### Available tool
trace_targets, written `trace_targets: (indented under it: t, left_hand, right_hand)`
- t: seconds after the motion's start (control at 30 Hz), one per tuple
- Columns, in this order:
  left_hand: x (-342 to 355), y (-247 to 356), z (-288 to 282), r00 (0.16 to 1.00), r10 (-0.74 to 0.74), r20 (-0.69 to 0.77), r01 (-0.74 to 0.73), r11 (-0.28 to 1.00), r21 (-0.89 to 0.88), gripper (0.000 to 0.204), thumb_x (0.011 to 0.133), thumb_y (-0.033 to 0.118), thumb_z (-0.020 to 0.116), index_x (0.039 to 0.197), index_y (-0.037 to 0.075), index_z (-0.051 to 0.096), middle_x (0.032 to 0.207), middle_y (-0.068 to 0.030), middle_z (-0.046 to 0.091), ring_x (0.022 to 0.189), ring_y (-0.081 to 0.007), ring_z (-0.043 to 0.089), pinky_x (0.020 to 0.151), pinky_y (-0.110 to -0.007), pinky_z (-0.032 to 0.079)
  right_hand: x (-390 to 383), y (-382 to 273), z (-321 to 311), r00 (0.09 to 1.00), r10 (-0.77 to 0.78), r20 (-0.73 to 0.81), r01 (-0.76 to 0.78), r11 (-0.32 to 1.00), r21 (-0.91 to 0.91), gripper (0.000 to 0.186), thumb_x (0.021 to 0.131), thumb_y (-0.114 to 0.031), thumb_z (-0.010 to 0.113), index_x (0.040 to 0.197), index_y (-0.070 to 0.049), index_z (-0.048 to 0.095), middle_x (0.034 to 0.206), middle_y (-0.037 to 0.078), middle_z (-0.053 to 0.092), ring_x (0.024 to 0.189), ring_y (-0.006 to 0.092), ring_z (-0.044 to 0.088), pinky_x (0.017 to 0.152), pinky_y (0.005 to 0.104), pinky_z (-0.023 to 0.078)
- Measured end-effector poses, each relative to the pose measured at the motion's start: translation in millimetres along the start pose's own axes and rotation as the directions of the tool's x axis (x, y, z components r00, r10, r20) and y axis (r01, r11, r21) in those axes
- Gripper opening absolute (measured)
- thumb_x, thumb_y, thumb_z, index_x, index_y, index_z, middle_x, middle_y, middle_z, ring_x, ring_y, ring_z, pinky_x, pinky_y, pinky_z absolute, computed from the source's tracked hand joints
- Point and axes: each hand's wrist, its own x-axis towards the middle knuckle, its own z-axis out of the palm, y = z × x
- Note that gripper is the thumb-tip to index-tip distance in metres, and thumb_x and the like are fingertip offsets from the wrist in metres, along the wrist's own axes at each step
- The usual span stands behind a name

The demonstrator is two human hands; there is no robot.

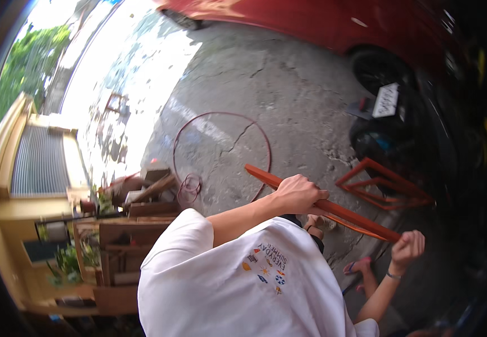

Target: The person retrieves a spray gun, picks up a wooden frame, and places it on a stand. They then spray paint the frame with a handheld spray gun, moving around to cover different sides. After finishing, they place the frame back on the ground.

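A long orange-painted wooden bar [351,214] slants across in front of my body, from upper left down to the right. My left hand [301,194] is closed around it partway along, with the far end sticking out past the fist. The lower right end is in my right hand [408,247], whose fingers are curled shut on it. A thinner orange edge shows just under the bar; whether it belongs to the same piece I cannot tell. Beyond my right hand, an orange wooden frame [387,184] stands tilted on the ground, apart from my hands.
A red hose [221,113] lies looped on the cracked concrete [302,84]. Ahead is a red car [288,22]. To the right stands a dark motorcycle [375,137] with a white plate. Wooden furniture pieces [125,247] are piled at left. Sandalled feet [358,265] show below.
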Motion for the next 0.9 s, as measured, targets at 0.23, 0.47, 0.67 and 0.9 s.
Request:
trace_targets:
  t: [0.23,0.47,0.67,0.9]
  left_hand:
    - [-178.1,-130.9,-118.1,0.89,-0.339,-0.304,0.329,0.941,-0.083,0.051,0.077,0.06,0.076,0.069,0.013,0.06,0.05,-0.0044,0.053,0.049,-0.0289,0.058,0.045,-0.039,0.039]
    - [-294.9,-232.4,-222.6,0.587,-0.543,-0.6,0.5,0.827,-0.259,0.039,0.074,0.045,0.085,0.077,0.01,0.068,0.052,-0.0047,0.053,0.047,-0.0237,0.056,0.049,-0.034,0.04]
    - [-354.1,-342.1,-288.1,0.159,-0.771,-0.616,0.121,0.635,-0.763,0.049,0.092,0.05,0.067,0.089,0.001,0.069,0.057,-0.0006,0.055,0.043,-0.008,0.049,0.041,-0.023,0.037]
    - [-370.6,-471.4,-328.9,-0.313,-0.876,-0.367,-0.281,0.455,-0.845,0.065,0.093,0.069,0.049,0.082,0.005,0.057,0.057,0.0001,0.05,0.04,-0.0073,0.049,0.033,-0.022,0.039]
  right_hand:
    - [73.0,-77.4,165.1,0.938,0.22,0.268,-0.344,0.494,0.799,0.085,0.094,-0.074,0.038,0.121,0.006,0.052,0.122,0.018,0.055,0.116,0.0249,0.055,0.103,0.0405,0.042]
    - [251.9,-240.7,342.5,0.899,-0.126,0.419,-0.261,0.614,0.745,0.079,0.096,-0.066,0.048,0.129,0.005,0.051,0.121,0.018,0.061,0.112,0.0265,0.058,0.099,0.039,0.042]
    - [514.0,-350.6,474.9,0.996,-0.077,-0.032,0.074,0.635,0.769,0.054,0.108,-0.046,0.035,0.118,0.003,0.058,0.102,0.017,0.061,0.091,0.0265,0.059,0.083,0.0389,0.046]
    - [654.3,-438.9,656.1,0.637,-0.428,0.641,-0.728,-0.061,0.682,0.092,0.092,-0.078,0.034,0.138,0.0,0.049,0.125,0.018,0.063,0.119,0.0293,0.059,0.103,0.044,0.044]
